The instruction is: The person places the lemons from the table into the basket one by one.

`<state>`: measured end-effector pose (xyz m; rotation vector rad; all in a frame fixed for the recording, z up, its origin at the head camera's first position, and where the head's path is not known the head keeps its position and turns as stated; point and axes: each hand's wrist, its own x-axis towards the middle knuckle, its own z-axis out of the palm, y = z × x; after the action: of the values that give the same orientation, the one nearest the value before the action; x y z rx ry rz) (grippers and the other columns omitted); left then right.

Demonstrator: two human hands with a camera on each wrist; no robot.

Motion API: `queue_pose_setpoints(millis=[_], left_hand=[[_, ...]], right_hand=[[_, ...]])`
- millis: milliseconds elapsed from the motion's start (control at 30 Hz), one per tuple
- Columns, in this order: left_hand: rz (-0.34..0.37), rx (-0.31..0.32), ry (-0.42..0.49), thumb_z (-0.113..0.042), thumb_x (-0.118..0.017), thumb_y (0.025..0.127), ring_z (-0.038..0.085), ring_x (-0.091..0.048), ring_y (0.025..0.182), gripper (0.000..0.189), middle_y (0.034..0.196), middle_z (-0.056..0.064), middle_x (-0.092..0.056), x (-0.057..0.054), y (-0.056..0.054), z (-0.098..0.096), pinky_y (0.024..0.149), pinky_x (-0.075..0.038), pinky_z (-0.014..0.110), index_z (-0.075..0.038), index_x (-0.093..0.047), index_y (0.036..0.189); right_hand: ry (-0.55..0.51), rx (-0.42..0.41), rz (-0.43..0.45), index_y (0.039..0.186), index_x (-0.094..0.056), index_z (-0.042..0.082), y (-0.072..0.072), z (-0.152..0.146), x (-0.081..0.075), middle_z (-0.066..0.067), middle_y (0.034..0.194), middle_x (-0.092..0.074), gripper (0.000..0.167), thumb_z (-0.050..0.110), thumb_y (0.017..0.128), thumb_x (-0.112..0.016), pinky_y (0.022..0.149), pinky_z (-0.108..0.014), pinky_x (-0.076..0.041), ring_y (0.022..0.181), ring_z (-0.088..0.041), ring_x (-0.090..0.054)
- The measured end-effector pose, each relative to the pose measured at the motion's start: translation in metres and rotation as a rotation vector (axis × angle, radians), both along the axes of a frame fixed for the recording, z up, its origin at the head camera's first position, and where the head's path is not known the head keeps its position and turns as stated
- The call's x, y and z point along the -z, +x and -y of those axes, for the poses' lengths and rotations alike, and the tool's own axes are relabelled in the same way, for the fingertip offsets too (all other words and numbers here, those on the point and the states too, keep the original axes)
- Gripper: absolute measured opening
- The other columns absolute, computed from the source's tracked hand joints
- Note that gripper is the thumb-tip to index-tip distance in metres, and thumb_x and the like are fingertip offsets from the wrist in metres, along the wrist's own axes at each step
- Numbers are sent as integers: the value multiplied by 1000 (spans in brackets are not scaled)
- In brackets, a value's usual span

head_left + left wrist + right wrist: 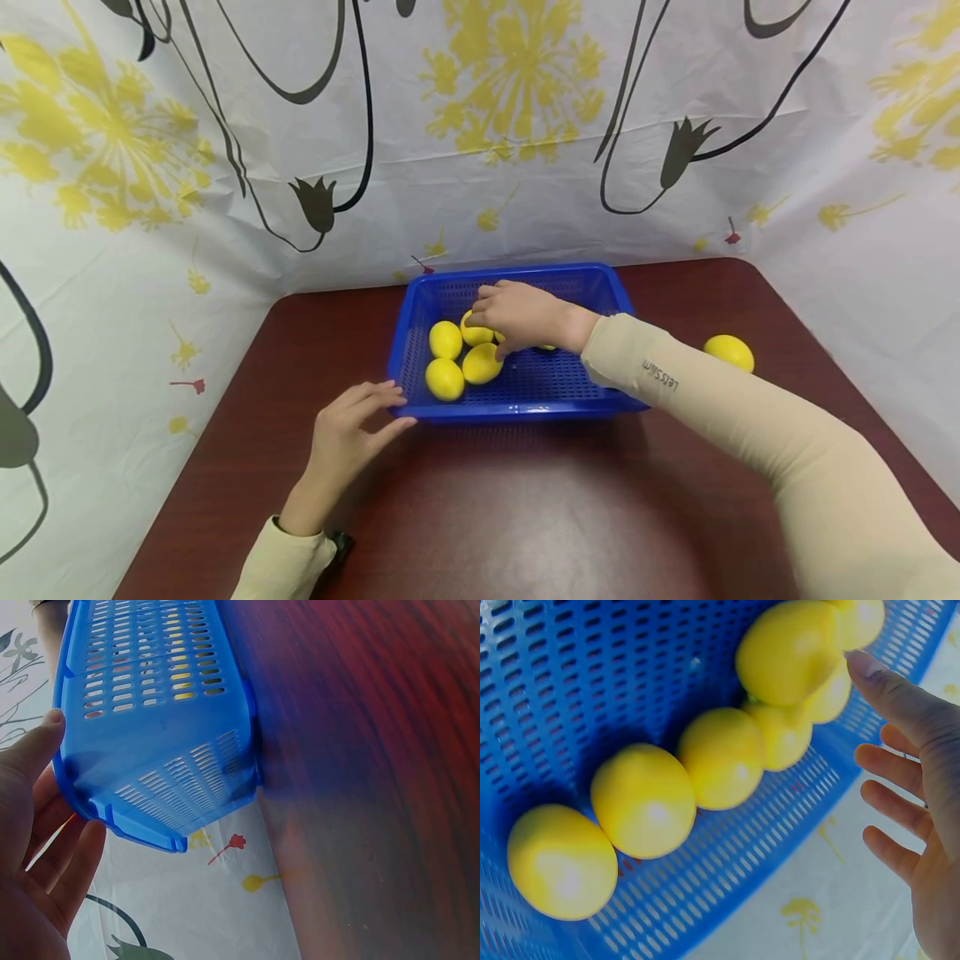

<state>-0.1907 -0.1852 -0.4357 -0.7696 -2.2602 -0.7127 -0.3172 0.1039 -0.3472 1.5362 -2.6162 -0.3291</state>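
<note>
A blue perforated plastic basket (517,411) stands at the table's back with several yellow lemons (445,379) inside. My left hand (352,425) holds its near left corner, thumb toward the front and fingers at the left side. The left wrist view shows the thumb and fingertips against the basket's rim (66,772). Over the lemons reaches my right hand (522,315), palm down and fingers extended, gripping nothing. In the right wrist view its thumb tip overlaps the edge of a lemon (791,652); whether they touch I cannot tell. Other lemons (643,801) lie in a row.
Another lemon (729,353) lies on the dark red-brown table (510,508), right of the basket and partly behind my right sleeve (720,400). White patterned cloth (450,200) surrounds the table's back and sides.
</note>
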Motion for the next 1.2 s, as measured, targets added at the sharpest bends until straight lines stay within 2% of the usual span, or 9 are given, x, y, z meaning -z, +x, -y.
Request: queue_pose_setpoints(millis=[100,267,367,467,667,900,1067,1200], left_hand=[[-11,4,5,-23,-93,62,22,-74,98,36,96,2,-76,1,0,0,85,-59,38,-14,-78,93],[0,1,-2,-42,-84,74,22,-74,99,34,96,1,-76,0,1,0,85,-59,39,-14,-78,93],[5,0,-6,-48,-79,78,22,-74,99,37,95,1,-76,-1,1,0,85,-59,39,-14,-78,93],[-2,1,-7,-43,-84,75,22,-74,99,35,95,1,-76,-2,1,-1,85,-59,39,-14,-78,93],[-32,1,-12,-51,-77,79,20,-74,97,38,93,-1,-76,0,0,0,84,-59,36,-14,-78,92],[0,2,-15,-27,-92,65,21,-74,98,33,94,0,-76,0,2,-1,84,-59,39,-14,-78,93],[-22,3,-16,-23,-94,61,21,-74,97,37,93,0,-76,0,0,-1,83,-59,38,-14,-78,92],[-11,2,-15,-26,-93,64,21,-74,98,35,94,0,-76,0,1,0,84,-59,38,-14,-78,93]], right_hand=[[-6,13,-7,136,-60,20,0,-4,-10,0,128,-68,65,46,79,-80,101,-43,-49,115,-23,-55],[-29,29,-21,136,-59,19,1,-13,-29,-1,128,-68,67,50,80,-78,101,-44,-48,113,-24,-55],[-42,35,-39,136,-59,19,1,-18,-37,-1,128,-68,68,52,79,-77,100,-44,-48,111,-24,-55],[-43,42,-46,136,-60,19,2,-22,-41,-2,128,-67,69,53,79,-76,100,-45,-48,110,-24,-55],[-22,35,-53,135,-61,18,4,-26,-37,-2,125,-69,67,52,80,-77,97,-44,-49,110,-24,-56],[-40,44,-22,135,-61,17,5,-31,-32,-1,125,-69,68,50,79,-79,101,-44,-49,110,-24,-56],[-61,61,-45,135,-61,19,7,-40,-40,-1,126,-69,67,51,79,-78,98,-45,-49,107,-24,-56],[-83,69,-69,135,-61,18,8,-51,-45,-2,125,-69,66,50,79,-78,98,-45,-49,107,-25,-55]])
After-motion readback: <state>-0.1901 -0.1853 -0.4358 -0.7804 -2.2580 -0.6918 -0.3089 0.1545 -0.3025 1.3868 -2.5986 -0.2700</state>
